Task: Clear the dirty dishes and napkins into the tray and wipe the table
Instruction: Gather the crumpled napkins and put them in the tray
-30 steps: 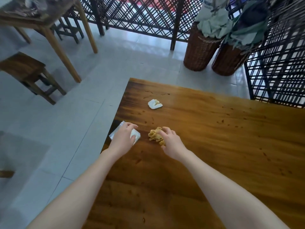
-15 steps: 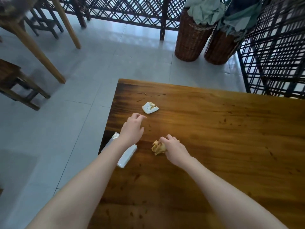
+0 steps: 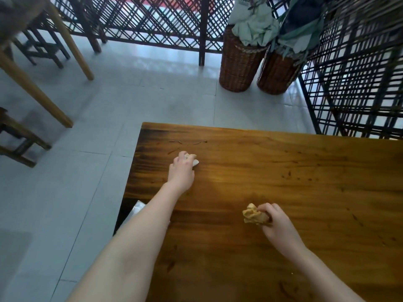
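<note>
White napkin (image 3: 194,163) sits near the bench's (image 3: 283,175) far-left corner, about 11 o'clock from bench centre; only its right corner shows. Your left hand (image 3: 182,170) covers the rest, fingers (image 3: 185,156) curled down over it and closing on it. Tan napkin (image 3: 253,214), crumpled, is at about 6 o'clock from centre, well apart from the white one. Your right hand (image 3: 278,224) pinches it, fingers (image 3: 267,209) bunched tight round its right side. Pale packet (image 3: 137,209) at the bench's left edge, 9 o'clock, mostly hidden under your left forearm. Beyond the bench at 12 o'clock: two wicker baskets (image 3: 237,62) touching, cloth bundled on top. Dark lattice screen (image 3: 152,20) behind. Wooden stool (image 3: 19,140) on the tiled floor (image 3: 87,171), far left.
</note>
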Demonstrator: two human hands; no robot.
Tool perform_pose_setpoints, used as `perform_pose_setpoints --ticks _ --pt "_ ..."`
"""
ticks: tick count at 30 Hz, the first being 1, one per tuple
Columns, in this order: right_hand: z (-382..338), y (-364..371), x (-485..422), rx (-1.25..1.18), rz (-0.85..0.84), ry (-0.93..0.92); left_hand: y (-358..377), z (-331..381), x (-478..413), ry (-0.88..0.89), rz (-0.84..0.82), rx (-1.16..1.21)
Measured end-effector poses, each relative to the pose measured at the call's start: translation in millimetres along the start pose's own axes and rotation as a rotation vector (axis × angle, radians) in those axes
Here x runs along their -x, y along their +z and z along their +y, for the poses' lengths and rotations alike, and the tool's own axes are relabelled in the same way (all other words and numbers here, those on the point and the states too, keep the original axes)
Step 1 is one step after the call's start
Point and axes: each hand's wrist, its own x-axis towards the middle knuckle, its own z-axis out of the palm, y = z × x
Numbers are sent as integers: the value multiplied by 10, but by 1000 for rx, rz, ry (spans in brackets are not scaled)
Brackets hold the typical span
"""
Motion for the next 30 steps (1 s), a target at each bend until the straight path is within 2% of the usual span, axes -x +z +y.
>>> perform_pose_setpoints --ticks 6,14,23,30 --pt "204 -72 251 -56 7 59 119 124 76 -31 -58 43" --pt "367 -249 576 -104 59 46 262 649 530 161 -54 69" --pt "818 -651 1340 -97 124 48 464 1449 1481 355 -97 29" --pt "1471 -1061 2107 -96 198 114 784 2181 2187 388 -169 36"
